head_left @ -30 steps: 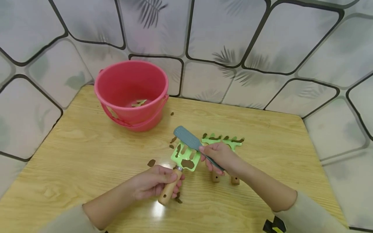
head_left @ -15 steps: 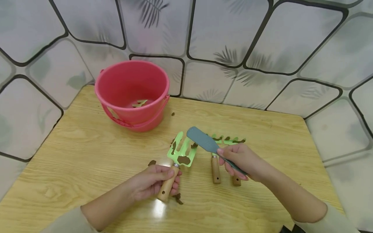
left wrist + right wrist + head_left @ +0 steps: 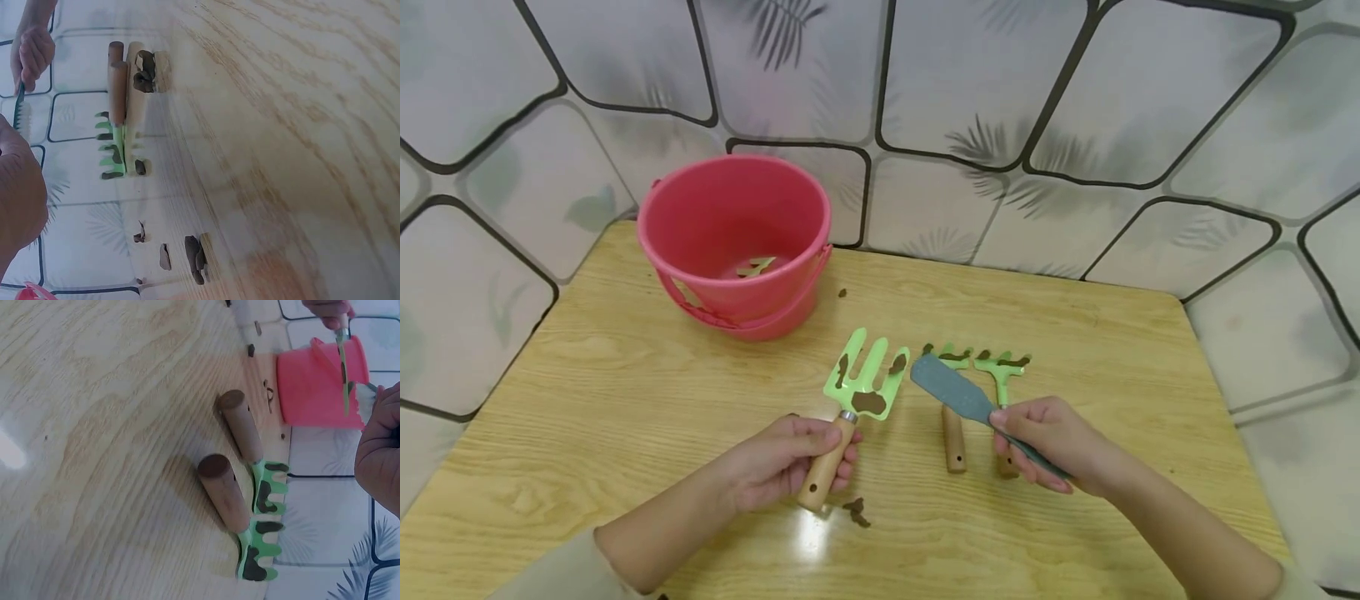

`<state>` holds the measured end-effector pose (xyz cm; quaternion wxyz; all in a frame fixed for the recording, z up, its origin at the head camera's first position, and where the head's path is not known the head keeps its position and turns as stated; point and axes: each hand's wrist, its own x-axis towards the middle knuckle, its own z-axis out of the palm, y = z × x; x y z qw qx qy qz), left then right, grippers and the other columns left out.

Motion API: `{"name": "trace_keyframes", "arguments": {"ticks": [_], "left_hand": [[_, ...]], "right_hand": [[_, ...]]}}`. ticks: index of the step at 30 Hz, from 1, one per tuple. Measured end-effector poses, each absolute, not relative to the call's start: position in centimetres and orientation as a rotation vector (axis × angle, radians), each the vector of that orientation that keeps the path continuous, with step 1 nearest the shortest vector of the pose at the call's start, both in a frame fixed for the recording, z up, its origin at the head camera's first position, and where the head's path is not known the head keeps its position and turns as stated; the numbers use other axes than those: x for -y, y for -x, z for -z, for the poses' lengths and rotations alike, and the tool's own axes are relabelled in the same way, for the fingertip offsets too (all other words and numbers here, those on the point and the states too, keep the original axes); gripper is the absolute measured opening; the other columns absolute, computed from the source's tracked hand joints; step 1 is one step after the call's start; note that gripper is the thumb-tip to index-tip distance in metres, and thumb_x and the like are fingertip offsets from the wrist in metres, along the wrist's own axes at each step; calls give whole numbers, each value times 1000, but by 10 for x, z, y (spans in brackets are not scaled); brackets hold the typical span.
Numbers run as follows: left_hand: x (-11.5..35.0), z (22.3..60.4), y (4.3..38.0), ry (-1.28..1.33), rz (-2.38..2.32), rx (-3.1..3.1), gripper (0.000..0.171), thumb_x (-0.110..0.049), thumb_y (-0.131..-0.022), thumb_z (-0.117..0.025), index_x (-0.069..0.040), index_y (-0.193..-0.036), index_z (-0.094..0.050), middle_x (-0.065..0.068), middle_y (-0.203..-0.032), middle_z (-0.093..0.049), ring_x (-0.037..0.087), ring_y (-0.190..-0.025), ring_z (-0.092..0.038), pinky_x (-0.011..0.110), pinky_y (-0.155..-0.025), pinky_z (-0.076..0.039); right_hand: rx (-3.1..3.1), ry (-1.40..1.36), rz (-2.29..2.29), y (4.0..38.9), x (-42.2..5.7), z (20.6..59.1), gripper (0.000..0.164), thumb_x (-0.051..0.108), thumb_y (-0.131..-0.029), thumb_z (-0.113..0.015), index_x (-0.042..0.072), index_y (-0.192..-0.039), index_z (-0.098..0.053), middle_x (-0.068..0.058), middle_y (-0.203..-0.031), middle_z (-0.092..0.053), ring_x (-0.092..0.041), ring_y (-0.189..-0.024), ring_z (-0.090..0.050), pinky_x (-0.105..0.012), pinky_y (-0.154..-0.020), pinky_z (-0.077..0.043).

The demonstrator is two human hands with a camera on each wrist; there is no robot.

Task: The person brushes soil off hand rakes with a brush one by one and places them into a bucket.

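Note:
My left hand grips the wooden handle of a green garden fork with brown patches on its tines. My right hand holds a flat grey-blue brush by its thin handle, its head a little to the right of the fork and apart from it. Short bristles show on the brush in the left wrist view. Beyond and below the brush, two small green hand rakes with wooden handles lie side by side on the table, brown patches on their teeth; the brush and right hand partly cover them.
A pink bucket stands at the back left with a pale green piece inside. Brown bits lie on the wooden table, several of them seen in the left wrist view. A patterned wall borders the table's back edge.
The brush has moved off the fork, to the right and nearer me, in my right hand. The fork shifted slightly left, its tines now uncovered.

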<state>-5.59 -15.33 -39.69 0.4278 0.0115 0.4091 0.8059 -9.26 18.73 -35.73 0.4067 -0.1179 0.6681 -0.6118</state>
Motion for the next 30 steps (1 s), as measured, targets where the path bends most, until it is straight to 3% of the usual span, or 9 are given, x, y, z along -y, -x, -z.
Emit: {"name": "trace_keyframes", "arguments": {"ticks": [3, 9, 16, 24, 30], "left_hand": [[152, 396, 54, -52, -2006, -1005, 26, -19, -96, -56, -1, -113, -60, 4, -96, -66, 10, -84, -65, 27, -82, -57], [158, 394, 48, -100, -1977, -981, 34, -19, -96, -55, 6, -119, -53, 1, -93, -65, 9, -80, -64, 24, -78, -57], [162, 397, 48, -66, -1974, -1031, 24, -17, -97, -53, 0, -114, -58, 2, -95, -66, 9, -80, -65, 24, -78, -57], [155, 399, 36, -215, -1911, -1000, 22, -15, -98, -50, -2, -109, -64, 0, -93, -68, 7, -79, -66, 22, -74, -57], [151, 395, 33, -150, -1915, -991, 19, -14, -97, -53, -3, -107, -64, 2, -92, -69, 10, -83, -68, 24, -77, -57]], "right_hand": [[-1680, 343, 1542, 92, -181, 360, 36, 24, -101, -44, -2, -80, -58, 5, -50, -55, -1, -30, -39, -32, -22, -20], [-1699, 270, 1515, 96, -166, 368, 39, 29, -100, -48, -4, -80, -57, 5, -48, -53, -2, -30, -38, -19, -27, -27], [-1726, 167, 1496, 107, -145, 379, 44, 37, -97, -52, -3, -80, -60, 3, -47, -52, -4, -29, -36, -16, -28, -28], [-1724, 86, 1574, 131, -125, 383, 41, 34, -98, -51, -3, -84, -60, 3, -48, -52, -3, -30, -35, -16, -29, -27], [-1724, 60, 1629, 140, -125, 369, 37, 32, -99, -48, 1, -82, -59, 3, -48, -50, -4, -30, -35, -15, -28, -26]]}}
